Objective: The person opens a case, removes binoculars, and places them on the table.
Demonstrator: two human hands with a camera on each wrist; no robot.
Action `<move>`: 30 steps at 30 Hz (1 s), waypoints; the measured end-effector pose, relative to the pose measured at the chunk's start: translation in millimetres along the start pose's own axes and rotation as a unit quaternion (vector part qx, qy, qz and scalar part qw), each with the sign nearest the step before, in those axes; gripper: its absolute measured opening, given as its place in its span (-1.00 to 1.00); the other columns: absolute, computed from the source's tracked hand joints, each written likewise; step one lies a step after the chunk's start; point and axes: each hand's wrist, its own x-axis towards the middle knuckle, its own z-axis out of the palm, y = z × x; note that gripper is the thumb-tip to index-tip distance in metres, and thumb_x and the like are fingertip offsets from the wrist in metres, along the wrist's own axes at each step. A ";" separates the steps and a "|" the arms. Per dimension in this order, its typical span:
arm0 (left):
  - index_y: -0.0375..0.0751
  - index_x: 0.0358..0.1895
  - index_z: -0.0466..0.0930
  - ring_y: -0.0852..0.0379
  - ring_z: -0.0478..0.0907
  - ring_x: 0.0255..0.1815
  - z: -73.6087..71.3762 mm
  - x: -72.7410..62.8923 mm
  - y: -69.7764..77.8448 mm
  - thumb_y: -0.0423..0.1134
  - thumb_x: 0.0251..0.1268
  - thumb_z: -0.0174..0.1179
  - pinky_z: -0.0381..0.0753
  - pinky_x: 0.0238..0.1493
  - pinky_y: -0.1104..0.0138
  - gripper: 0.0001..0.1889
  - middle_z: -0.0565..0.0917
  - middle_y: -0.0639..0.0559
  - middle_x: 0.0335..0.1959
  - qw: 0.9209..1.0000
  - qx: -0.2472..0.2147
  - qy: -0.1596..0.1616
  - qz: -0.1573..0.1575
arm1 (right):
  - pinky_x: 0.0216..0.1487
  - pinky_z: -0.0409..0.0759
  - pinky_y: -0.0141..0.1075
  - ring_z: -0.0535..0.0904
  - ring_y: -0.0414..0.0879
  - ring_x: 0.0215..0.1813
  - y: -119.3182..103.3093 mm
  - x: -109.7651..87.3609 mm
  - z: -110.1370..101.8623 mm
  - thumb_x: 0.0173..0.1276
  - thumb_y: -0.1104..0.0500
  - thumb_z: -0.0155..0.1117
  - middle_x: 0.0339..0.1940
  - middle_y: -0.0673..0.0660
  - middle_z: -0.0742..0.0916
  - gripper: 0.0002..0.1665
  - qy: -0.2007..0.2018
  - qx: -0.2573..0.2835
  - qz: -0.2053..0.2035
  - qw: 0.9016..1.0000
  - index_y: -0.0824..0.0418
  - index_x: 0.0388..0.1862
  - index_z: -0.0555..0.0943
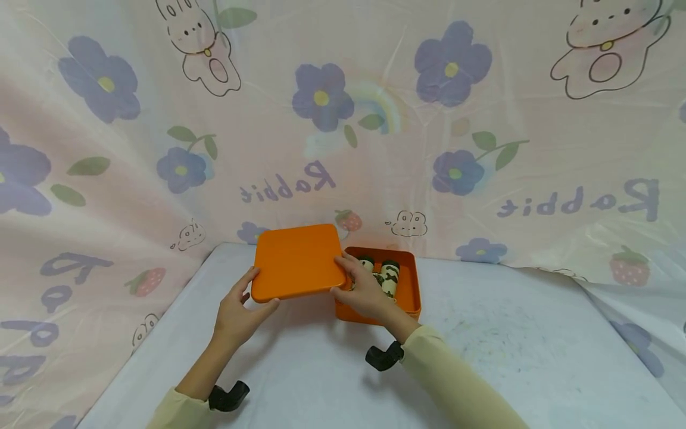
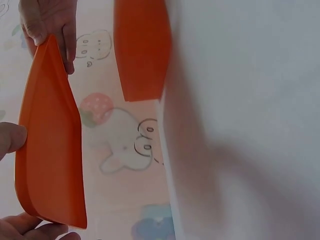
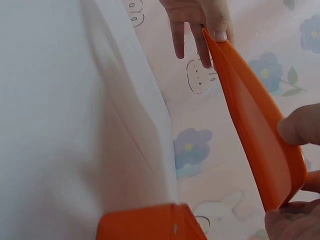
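A right hand [image 1: 370,292] blocks the near left of an open orange box [image 1: 413,285] on a white table [image 1: 482,333], hiding the lower part of the camouflage tubes [image 1: 390,276] inside; whether the pair is joined is hard to make out. The box is cut off by the top edge of the left wrist view and the bottom edge of the right one, and its contents show in neither. Both sleeves [image 1: 461,375] run out of the bottom of the head view.

An orange lid [image 1: 299,262] is held up off the table, left of the box and apart from it, top face toward the head camera, hollow underside toward the wrists. At its near left corner, a left hand [image 1: 236,313] pinches the rim, thumb and fingers set wide apart around the corner. The right hand grips the opposite end, thumb at the near corner, fingers along the right side. Each wrist view crops its own hand at the frame's edge, with the other hand seen at the lid's far end.
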 end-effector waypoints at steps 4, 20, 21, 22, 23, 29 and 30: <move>-0.09 0.46 0.22 -0.11 0.17 0.50 -11.6 -5.3 -3.9 -0.03 0.09 0.41 0.38 0.37 0.00 -0.15 0.22 -0.08 0.51 1.000 0.015 0.002 -0.002 | 0.43 0.33 -0.03 0.21 0.13 0.52 -3.7 2.9 11.6 0.24 0.22 0.33 0.55 0.20 0.23 -0.20 -0.006 0.009 -0.004 1.000 0.32 0.43 0.28; -0.09 0.47 0.19 -0.18 0.19 0.47 -37.9 -25.8 -23.6 0.01 0.11 0.38 0.39 0.34 -0.03 -0.14 0.23 -0.15 0.50 0.998 0.053 0.009 -0.032 | 0.46 0.26 -0.08 0.12 0.12 0.56 -6.5 11.0 52.6 0.23 0.29 0.25 0.55 0.30 0.17 -0.19 -0.056 0.055 -0.001 0.997 0.41 0.45 0.21; -0.10 0.47 0.19 -0.19 0.19 0.47 -39.0 -25.9 -24.3 0.00 0.12 0.38 0.39 0.34 -0.03 -0.14 0.23 -0.17 0.50 0.998 0.055 0.007 -0.034 | 0.46 0.27 -0.08 0.11 0.11 0.56 -6.7 11.0 54.5 0.24 0.28 0.24 0.55 0.30 0.16 -0.19 -0.059 0.049 0.000 0.997 0.40 0.45 0.20; -0.11 0.47 0.19 -0.21 0.20 0.46 -39.8 -25.6 -25.6 0.00 0.12 0.38 0.39 0.33 -0.04 -0.14 0.23 -0.19 0.49 0.998 0.058 0.006 -0.035 | 0.46 0.27 -0.09 0.10 0.11 0.57 -6.5 11.2 56.5 0.26 0.28 0.23 0.56 0.29 0.14 -0.19 -0.062 0.043 0.002 0.997 0.39 0.46 0.19; -0.13 0.47 0.19 -0.22 0.20 0.46 -40.5 -25.1 -27.0 0.00 0.11 0.38 0.39 0.33 -0.05 -0.14 0.23 -0.21 0.49 0.997 0.062 0.005 -0.036 | 0.46 0.26 -0.08 0.09 0.11 0.57 -6.0 11.5 58.4 0.27 0.27 0.22 0.56 0.29 0.13 -0.20 -0.064 0.038 0.003 0.997 0.38 0.46 0.19; -0.19 0.47 0.17 -0.28 0.21 0.43 -44.3 -22.1 -33.3 0.01 0.12 0.37 0.40 0.31 -0.10 -0.13 0.22 -0.31 0.47 0.995 0.086 -0.007 -0.043 | 0.48 0.25 -0.10 0.06 0.09 0.58 -7.2 13.0 66.8 0.31 0.26 0.19 0.58 0.26 0.09 -0.20 -0.075 0.033 0.024 0.996 0.33 0.49 0.15; -0.20 0.47 0.17 -0.29 0.21 0.43 -45.3 -21.9 -34.3 0.01 0.12 0.37 0.41 0.30 -0.11 -0.12 0.22 -0.32 0.46 0.995 0.090 -0.008 -0.044 | 0.49 0.24 -0.10 0.05 0.09 0.58 -8.0 13.0 68.0 0.32 0.26 0.18 0.59 0.26 0.08 -0.20 -0.078 0.038 0.029 0.996 0.33 0.50 0.14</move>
